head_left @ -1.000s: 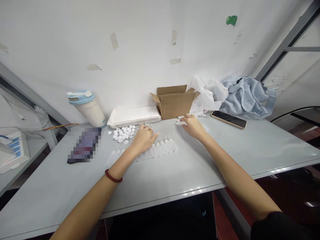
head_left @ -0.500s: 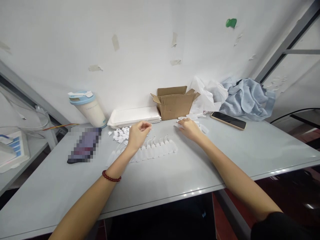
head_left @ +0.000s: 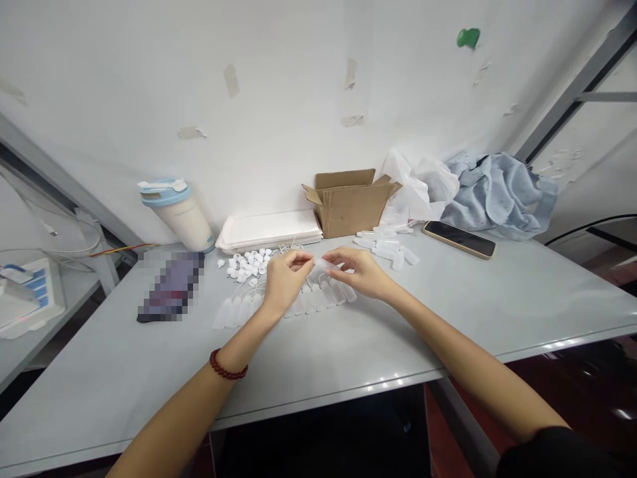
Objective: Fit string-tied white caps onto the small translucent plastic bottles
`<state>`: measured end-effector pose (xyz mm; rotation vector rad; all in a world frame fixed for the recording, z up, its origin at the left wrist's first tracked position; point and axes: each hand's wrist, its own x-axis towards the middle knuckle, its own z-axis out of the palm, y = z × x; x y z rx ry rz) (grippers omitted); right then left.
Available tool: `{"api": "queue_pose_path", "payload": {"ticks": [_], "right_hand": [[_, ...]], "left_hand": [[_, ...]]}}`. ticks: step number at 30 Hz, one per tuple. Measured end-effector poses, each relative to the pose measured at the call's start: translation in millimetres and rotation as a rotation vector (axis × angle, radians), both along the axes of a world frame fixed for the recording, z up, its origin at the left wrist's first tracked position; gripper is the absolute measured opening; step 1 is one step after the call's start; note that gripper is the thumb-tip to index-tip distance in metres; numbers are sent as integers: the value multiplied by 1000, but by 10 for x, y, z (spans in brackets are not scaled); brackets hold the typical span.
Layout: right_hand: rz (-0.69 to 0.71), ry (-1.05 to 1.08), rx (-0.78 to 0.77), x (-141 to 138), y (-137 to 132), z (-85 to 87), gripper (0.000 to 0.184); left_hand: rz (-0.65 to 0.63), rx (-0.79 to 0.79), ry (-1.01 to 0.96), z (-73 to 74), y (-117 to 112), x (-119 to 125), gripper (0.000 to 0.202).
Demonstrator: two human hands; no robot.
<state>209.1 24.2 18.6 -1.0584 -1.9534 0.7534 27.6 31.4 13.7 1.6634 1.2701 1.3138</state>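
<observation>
My left hand (head_left: 287,279) is closed in a pinch, its fingertips meeting the left end of a small translucent plastic tube (head_left: 324,265). What it pinches there is too small to make out. My right hand (head_left: 362,273) grips that tube between thumb and fingers from the right. Below both hands lies a row of similar translucent tubes (head_left: 311,302) with thin looped tails, partly covered by my left hand and wrist. A pile of small white plastic caps (head_left: 249,264) sits left of my left hand. More loose tubes (head_left: 391,249) are heaped beyond my right hand.
An open cardboard box (head_left: 353,209) stands against the wall, beside a stack of white trays (head_left: 271,229). Left are a tumbler (head_left: 182,216) and a blurred dark item (head_left: 172,285). Right are a plastic bag (head_left: 418,189), a phone (head_left: 458,239) and blue cloth (head_left: 500,192).
My right hand has moved left from the loose tube pile, carrying a tube to my left hand. The left hand has shifted slightly right and stays pinched.
</observation>
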Motion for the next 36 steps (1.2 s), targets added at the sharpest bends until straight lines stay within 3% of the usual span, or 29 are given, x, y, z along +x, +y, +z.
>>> {"api": "queue_pose_path", "payload": {"ticks": [14,23,30,36], "right_hand": [[4,-62,23,19,9,15,20],[-10,-42,57,19,26,-34,22],[-31,-6,80,10,31,-67,35],[-38,22,61,2,16,-47,32]], "left_hand": [[-55,-38,-66,8,-65,41,15],[-106,195,44,11,-121,75,11],[-91,283,118,-25,-134,89,15],[-87,411,212,-45,-144,99,20]]}}
